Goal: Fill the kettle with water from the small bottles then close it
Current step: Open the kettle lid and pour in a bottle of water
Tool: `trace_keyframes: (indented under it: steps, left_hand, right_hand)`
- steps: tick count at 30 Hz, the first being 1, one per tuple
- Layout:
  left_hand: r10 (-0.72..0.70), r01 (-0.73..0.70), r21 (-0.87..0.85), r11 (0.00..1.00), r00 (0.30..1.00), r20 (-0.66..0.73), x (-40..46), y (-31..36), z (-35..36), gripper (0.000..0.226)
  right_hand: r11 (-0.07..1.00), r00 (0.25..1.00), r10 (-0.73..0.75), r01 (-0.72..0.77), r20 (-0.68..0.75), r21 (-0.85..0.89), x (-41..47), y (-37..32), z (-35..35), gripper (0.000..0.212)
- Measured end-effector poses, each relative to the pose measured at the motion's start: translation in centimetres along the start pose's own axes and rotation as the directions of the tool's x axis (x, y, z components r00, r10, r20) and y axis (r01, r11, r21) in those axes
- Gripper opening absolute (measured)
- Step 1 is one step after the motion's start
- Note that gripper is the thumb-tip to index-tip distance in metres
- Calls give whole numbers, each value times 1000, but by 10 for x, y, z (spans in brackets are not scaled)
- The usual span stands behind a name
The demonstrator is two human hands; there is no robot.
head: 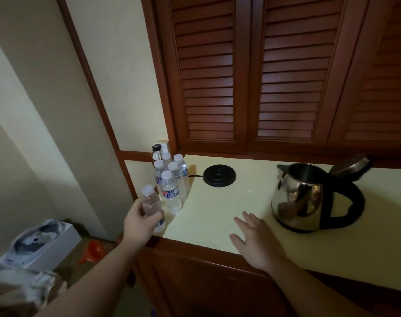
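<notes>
A steel kettle (302, 197) with a black handle stands on the right of the cream counter (217, 202), its lid (350, 167) tipped open at the back. My left hand (139, 221) grips a small capped water bottle (150, 202) at the counter's left front corner. Several more small bottles (171, 179) stand bunched just behind it against the wall. My right hand (255, 241) hovers flat over the counter's front edge, fingers spread, left of the kettle and holding nothing.
The kettle's black round base (219, 175) sits at the back centre, its cord running to a wall socket (159, 147). Louvred wooden doors (240, 76) rise behind. A white box (39, 243) and an orange funnel (93, 250) lie on the floor at left.
</notes>
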State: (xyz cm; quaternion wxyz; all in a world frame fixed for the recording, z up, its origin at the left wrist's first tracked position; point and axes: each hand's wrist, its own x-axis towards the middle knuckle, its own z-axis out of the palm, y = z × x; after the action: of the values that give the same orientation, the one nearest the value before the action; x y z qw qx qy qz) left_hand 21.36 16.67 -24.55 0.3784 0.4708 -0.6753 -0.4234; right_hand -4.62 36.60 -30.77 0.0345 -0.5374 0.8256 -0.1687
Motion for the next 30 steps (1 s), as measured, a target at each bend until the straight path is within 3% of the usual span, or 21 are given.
trace_keyframes:
  steps: [5, 9, 13, 17, 23, 26, 30]
  left_hand:
    - [111, -104, -49, 993, 976, 185, -31, 11, 31, 43]
    - [196, -184, -68, 981, 913, 358, -34, 28, 74, 48]
    - [261, -228, -129, 965, 860, 438, -35, 47, 113, 45]
    - [256, -198, -168, 966, 835, 487, -28, 53, 138, 47]
    - [275, -268, -94, 959, 794, 542, -12, 51, 146, 34]
    - [287, -295, -82, 952, 764, 579, -2, 46, 147, 33]
    - [319, -360, -64, 931, 714, 623, 6, 44, 147, 31]
  right_hand:
    - [993, 1000, 21, -19, -18, 120, -1, -1, -3, 60]
    - [912, 985, 117, -55, -128, 406, 10, -3, -26, 39]
    - [880, 965, 110, 17, -239, 475, 29, -21, -86, 26]
    - [922, 973, 5, 86, -232, 377, 46, -42, -124, 30]
    - [997, 987, 79, -76, -137, 26, 62, -63, -146, 49]
    - [997, 998, 64, -65, -25, -46, 67, -69, -153, 40]
    - [994, 976, -74, 89, 207, -65, 70, -68, -173, 18]
